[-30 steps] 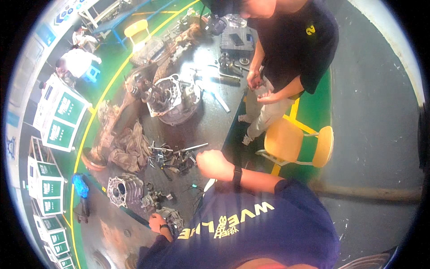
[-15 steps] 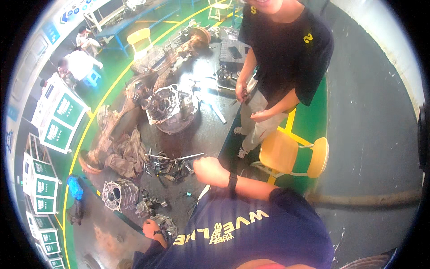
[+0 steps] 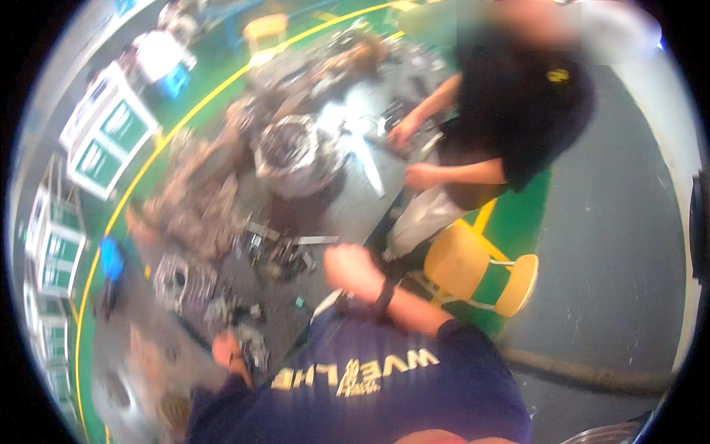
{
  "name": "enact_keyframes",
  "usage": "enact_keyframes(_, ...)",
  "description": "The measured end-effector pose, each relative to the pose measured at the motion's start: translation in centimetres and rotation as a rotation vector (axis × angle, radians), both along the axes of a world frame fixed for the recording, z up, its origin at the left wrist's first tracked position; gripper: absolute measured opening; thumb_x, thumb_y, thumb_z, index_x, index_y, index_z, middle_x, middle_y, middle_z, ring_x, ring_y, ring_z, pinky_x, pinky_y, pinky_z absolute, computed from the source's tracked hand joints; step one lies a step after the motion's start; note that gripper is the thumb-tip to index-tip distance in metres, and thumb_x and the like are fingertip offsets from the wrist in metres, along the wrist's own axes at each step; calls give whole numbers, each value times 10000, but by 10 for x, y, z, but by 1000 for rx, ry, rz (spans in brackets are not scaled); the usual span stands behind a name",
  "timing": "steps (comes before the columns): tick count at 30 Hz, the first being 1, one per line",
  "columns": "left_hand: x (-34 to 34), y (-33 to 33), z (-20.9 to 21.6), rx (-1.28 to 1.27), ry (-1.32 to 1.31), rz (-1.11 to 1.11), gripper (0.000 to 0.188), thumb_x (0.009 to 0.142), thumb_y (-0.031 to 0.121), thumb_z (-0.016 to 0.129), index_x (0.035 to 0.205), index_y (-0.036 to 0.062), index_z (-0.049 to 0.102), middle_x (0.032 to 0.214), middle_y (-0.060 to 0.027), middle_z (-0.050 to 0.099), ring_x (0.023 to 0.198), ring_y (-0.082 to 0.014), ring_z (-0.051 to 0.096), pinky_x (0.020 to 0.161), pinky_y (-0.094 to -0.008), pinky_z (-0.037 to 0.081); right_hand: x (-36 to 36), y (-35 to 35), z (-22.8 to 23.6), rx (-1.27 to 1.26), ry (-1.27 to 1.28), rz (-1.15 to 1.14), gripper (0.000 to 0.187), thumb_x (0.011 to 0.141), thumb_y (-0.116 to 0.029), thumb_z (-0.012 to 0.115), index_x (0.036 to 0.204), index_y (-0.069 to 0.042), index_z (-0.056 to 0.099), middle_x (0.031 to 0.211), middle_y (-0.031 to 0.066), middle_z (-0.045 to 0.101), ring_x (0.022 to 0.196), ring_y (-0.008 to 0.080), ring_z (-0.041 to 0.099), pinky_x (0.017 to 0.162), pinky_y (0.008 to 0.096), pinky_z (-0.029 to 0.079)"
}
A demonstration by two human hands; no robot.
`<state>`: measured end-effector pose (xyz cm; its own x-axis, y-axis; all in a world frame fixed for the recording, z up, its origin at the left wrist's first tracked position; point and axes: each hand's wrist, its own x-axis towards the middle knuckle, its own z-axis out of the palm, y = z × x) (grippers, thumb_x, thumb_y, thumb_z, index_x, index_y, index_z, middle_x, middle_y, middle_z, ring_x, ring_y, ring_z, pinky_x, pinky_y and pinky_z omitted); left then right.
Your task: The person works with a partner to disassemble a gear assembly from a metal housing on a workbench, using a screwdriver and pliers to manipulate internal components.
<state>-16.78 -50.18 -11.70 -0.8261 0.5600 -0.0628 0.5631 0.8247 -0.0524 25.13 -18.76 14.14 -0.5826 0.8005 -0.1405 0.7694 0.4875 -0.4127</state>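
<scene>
Motion blur softens the whole picture. My right hand (image 3: pixel 350 266), with a dark band at its wrist, hovers at the table's near edge beside a pile of hand tools (image 3: pixel 279 254). Its fingers are curled closed; whatever they hold, if anything, is hidden. Lower left, my left hand (image 3: pixel 226 349) is beside a small metal housing (image 3: pixel 254 346), and its fingers are too smeared to read. Just beyond it are small metal parts (image 3: pixel 225 309) and a ribbed gearbox case (image 3: pixel 183 283). Farther up the table stands a large open bell-shaped housing (image 3: pixel 292 159).
A co-worker in a black shirt (image 3: pixel 510 96) stands across to the right, both hands over the table's edge. A yellow chair (image 3: pixel 457 260) is close to my right. Brown cloth (image 3: pixel 203 214) and a long rusty axle (image 3: pixel 325 70) lie along the table. Green-white cabinets (image 3: pixel 111 137) line the left.
The view has swung and blurred, so the scene sits shifted. My hands keep roughly the same places by the tools and small housing. The co-worker leans closer over the table.
</scene>
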Motion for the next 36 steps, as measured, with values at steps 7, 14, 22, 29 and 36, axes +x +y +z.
enact_keyframes(7, 48, 50, 28, 50, 13, 203, 416, 938, 427, 557, 994, 86, 789, 1024, -174, 771, 990, -409, 713, 837, -552, 543, 16, 17, -12, 75, 47, -39, 166, 853, -147, 658, 822, 16, 670, 775, 271, 709, 753, 458, 729, 684, 545, 594)
enact_keyframes(14, 54, 42, 34, 43, 13, 219, 386, 942, 410, 567, 1022, 112, 799, 1079, -134, 775, 1033, -377, 707, 890, -534, 528, 12, 4, -13, 72, -10, -70, 152, 845, -148, 654, 838, -1, 695, 820, 261, 733, 775, 448, 747, 722, 531, 611)
enact_keyframes(22, 57, 46, 35, 74, 1, 218, 361, 939, 400, 573, 990, 114, 787, 1046, -112, 772, 1051, -361, 693, 874, -534, 525, 15, 7, -14, 94, -54, -76, 169, 873, -150, 647, 833, 6, 696, 803, 253, 726, 765, 422, 750, 694, 495, 614)
enact_keyframes(29, 44, 44, 31, 24, 63, 221, 366, 942, 406, 575, 1030, 129, 796, 1043, -104, 776, 1044, -348, 696, 897, -520, 520, -10, 15, -19, 276, 30, -59, 179, 893, -143, 641, 891, 28, 695, 864, 265, 715, 819, 425, 735, 727, 494, 602)
enact_keyframes(36, 51, 56, 47, -52, -96, 256, 462, 975, 470, 527, 1029, 106, 807, 1092, -129, 771, 1093, -334, 689, 933, -515, 515, 11, -7, -46, 166, 122, 108, 166, 892, -107, 626, 933, 46, 676, 903, 285, 698, 860, 446, 713, 758, 507, 586)
